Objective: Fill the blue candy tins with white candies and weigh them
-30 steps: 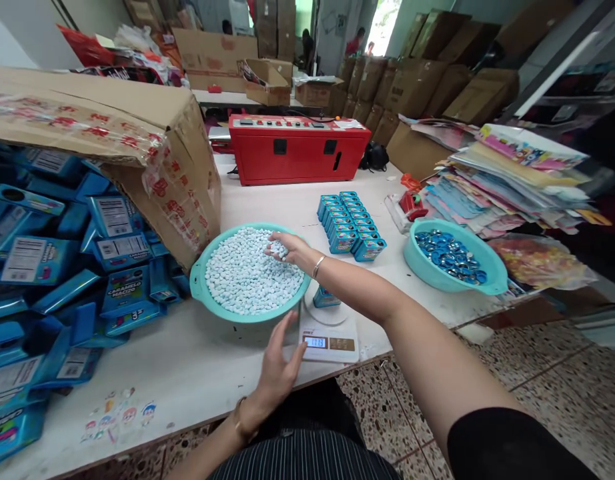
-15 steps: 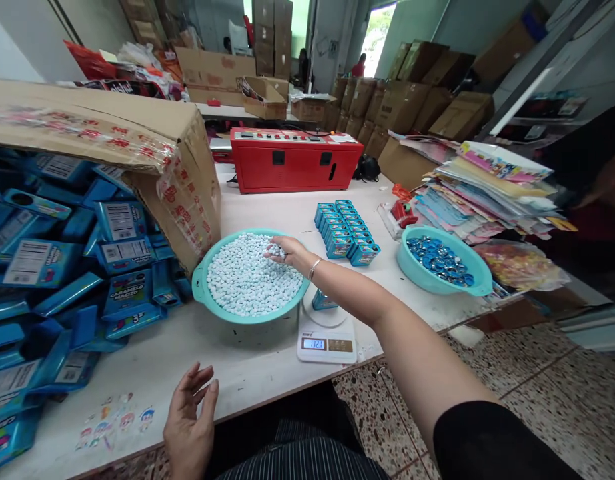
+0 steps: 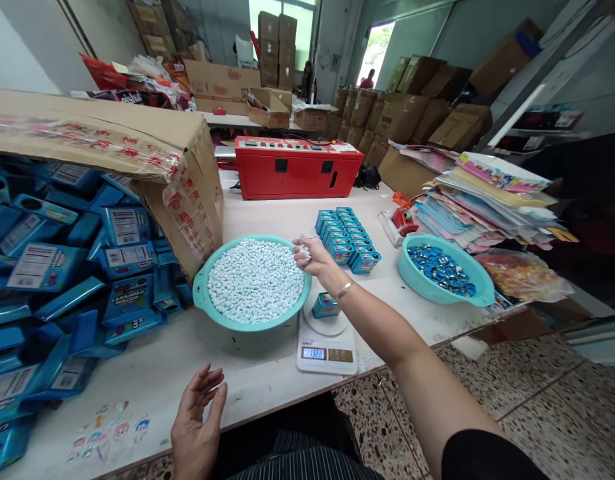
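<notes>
My right hand [image 3: 312, 257] is closed around some small white candies, held over the right rim of a turquoise basin [image 3: 201, 293]. Pale candies [image 3: 255, 280] fill that basin. Just below the hand, a small blue box [image 3: 326, 305] stands on the round plate of a white digital scale [image 3: 326, 353], whose display lights up with what looks like 132.2. My left hand [image 3: 200, 417] hovers by the table's front edge, fingers apart and slightly curled, holding nothing.
At left a cardboard carton [image 3: 197, 200] spills blue boxes [image 3: 130, 297]. Rows of blue boxes [image 3: 345, 240] stand behind the scale. To the right are a basin of blue-and-silver caps [image 3: 437, 270] and stacked papers [image 3: 487, 200]. A red machine [image 3: 297, 170] sits at the back.
My right hand has lifted out of the candies and moved right toward the scale, carrying some. The box on the scale shows more fully. My left hand stays nearly still.
</notes>
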